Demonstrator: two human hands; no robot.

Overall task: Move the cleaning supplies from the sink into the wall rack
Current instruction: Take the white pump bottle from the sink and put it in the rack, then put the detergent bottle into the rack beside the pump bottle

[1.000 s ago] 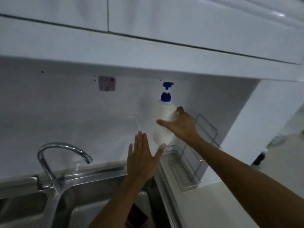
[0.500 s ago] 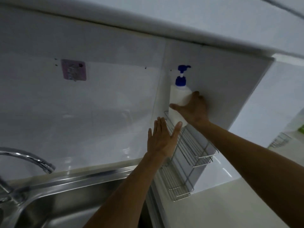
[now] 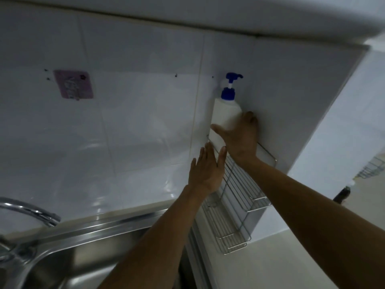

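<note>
A white pump bottle with a blue pump head stands upright at the top tier of the two-tier wire wall rack, in the wall corner. My right hand is wrapped around the bottle's lower half, and its base is hidden behind the hand. My left hand is flat and open, fingers apart, just below and left of the bottle, by the rack's left end; whether it touches the rack I cannot tell.
The steel sink and its curved tap lie at the lower left. A pink hook plate sticks to the tiled wall. The rack's lower tier holds nothing. A cabinet overhangs above.
The bottle and my right hand have gone up and right, from in front of the wall to the rack's top tier. My left hand followed, still open. The view swung right.
</note>
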